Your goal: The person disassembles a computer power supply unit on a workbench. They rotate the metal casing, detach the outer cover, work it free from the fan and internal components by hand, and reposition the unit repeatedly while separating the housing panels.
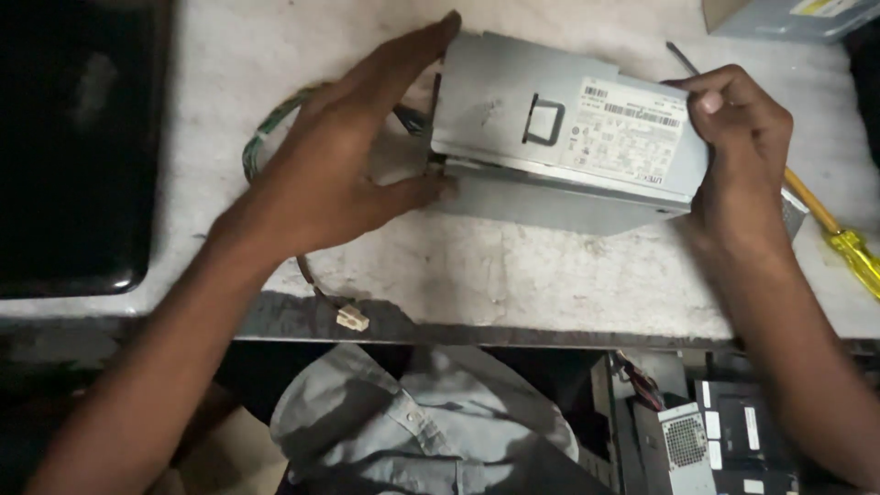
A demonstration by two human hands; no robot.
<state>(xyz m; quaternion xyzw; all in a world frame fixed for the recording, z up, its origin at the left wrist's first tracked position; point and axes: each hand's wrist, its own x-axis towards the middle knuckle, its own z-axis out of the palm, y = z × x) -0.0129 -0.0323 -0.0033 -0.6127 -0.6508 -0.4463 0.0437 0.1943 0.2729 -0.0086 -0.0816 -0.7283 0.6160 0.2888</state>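
A grey metal power supply box [513,119] with a white label lies on the pale worktop [513,275]. My left hand [344,160] clasps its left end, fingers over the top and thumb against the front side. My right hand [738,137] grips its right end, thumb on the label corner. A bundle of green and dark wires [266,128] comes out of the left end, passes under my left hand and ends in a white plug [353,318] hanging at the table's front edge.
A yellow-handled screwdriver [848,247] lies at the right behind my right hand. A black glossy slab [73,147] fills the left. Another grey case [788,16] sits at the top right. Below the table edge are computer parts [710,435] and my grey shirt [412,431].
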